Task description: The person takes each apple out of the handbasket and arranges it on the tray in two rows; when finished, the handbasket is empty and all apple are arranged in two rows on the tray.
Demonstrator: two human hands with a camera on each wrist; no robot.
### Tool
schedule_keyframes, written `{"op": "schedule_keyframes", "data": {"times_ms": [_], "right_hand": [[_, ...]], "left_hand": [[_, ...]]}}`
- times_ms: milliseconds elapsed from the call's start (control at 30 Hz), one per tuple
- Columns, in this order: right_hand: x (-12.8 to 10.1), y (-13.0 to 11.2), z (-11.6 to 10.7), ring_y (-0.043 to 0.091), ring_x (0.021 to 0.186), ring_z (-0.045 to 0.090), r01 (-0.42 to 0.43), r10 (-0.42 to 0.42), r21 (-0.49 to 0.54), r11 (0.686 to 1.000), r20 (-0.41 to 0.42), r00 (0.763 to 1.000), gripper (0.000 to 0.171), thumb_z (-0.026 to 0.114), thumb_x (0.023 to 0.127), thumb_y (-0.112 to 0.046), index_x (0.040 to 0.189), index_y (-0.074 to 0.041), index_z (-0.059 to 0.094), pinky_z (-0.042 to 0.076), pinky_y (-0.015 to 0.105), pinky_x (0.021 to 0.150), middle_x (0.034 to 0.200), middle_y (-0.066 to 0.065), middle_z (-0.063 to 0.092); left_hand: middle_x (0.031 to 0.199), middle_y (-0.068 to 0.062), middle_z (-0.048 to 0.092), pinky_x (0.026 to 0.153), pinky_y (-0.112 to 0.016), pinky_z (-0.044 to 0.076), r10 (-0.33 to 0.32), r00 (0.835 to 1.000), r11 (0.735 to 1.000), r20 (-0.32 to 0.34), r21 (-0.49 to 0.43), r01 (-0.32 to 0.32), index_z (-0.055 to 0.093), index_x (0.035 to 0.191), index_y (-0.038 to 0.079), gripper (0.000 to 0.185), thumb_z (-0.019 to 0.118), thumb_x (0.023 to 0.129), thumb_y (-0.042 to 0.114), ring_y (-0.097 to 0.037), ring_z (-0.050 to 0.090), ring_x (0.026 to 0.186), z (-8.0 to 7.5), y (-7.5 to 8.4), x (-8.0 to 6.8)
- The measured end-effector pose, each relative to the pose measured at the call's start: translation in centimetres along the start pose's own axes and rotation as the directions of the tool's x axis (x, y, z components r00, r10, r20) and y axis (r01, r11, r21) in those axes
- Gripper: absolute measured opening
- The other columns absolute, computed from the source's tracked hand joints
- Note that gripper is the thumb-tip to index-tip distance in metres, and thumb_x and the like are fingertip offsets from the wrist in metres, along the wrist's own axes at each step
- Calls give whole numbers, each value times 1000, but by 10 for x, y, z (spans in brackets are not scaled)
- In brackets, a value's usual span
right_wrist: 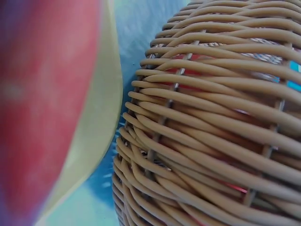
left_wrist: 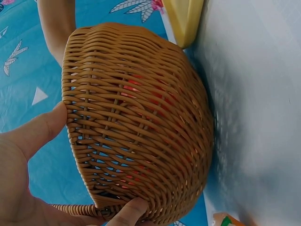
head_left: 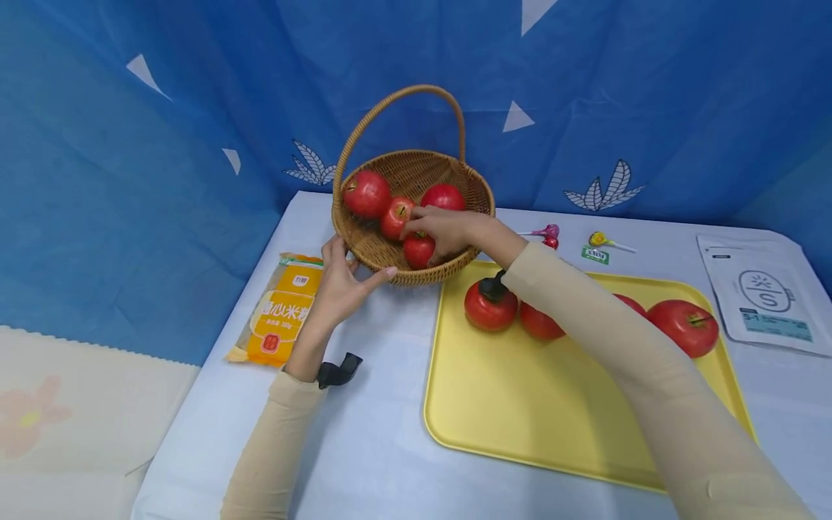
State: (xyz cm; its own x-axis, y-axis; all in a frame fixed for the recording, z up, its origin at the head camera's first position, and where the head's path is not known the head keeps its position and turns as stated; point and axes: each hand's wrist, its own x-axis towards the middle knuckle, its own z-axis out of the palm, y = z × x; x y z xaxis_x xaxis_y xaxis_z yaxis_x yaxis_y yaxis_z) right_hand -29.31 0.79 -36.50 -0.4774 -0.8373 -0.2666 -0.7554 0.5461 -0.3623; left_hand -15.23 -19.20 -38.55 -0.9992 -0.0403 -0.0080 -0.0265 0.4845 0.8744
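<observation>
Blue patterned cloth behind; pale desk [head_left: 364, 433] below.

Wicker basket [head_left: 416, 217]: far centre, handle upright, four red apples inside. Left hand [head_left: 338, 285]: at the basket's near-left wall, thumb and fingers curved round the weave, steadying it. Right hand [head_left: 442, 230]: over the rim from the right, grip closed round the nearest apple [head_left: 418, 250], which lies directly under the palm.

Yellow tray [head_left: 559, 412]: just right of the basket, several more apples along its far edge. Orange packet [head_left: 279, 310]: left.

Orange packet [head_left: 281, 310] with Chinese characters "心米" and more, too small to read, white pouch [head_left: 760, 292] marked "S-1", green tag [head_left: 594, 255] unreadable
</observation>
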Motion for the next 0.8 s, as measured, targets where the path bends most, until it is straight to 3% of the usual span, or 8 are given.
{"op": "schedule_keyframes", "data": {"times_ms": [233,367,600,700,800], "right_hand": [[-5,-4,-3,27,128,44,38,-37,22,999,-46,998,64,84,75,-25,132,-13,57,44,50,107,135,8,46],[-24,-9,-12,25,127,42,48,-42,38,998,-149,988,64,83,76,-27,133,-16,56,46,46,105,134,6,47],[-94,-30,-26,21,120,44,156,-125,51,986,-385,914,67,86,71,-27,129,-15,56,53,41,93,124,5,50],[-131,-42,-15,21,121,44,171,-131,56,984,-428,894,66,85,71,-26,129,-16,56,55,41,90,128,6,50],[-163,-51,7,23,124,43,157,-110,73,985,-437,893,68,86,70,-26,130,-18,56,57,42,88,133,6,50]], "left_hand": [[155,-15,11,114,-43,37,18,1000,1000,-14,6,-18,9,156,9,103,79,83,30,-32,34,141,1,1,-3],[154,-15,11,115,-43,37,21,1000,1000,-12,-4,-21,10,156,9,103,79,83,29,-33,34,141,3,1,-4],[154,-15,10,115,-45,35,34,999,999,-15,-22,-34,10,156,10,102,79,83,27,-34,32,142,4,0,-3],[154,-16,11,115,-44,35,26,1000,1000,-10,-14,-26,10,156,10,102,79,83,28,-33,31,142,4,1,-2],[154,-15,11,116,-44,35,20,1000,1000,-10,-6,-20,11,155,9,102,80,82,28,-31,30,143,4,1,-1]]}}
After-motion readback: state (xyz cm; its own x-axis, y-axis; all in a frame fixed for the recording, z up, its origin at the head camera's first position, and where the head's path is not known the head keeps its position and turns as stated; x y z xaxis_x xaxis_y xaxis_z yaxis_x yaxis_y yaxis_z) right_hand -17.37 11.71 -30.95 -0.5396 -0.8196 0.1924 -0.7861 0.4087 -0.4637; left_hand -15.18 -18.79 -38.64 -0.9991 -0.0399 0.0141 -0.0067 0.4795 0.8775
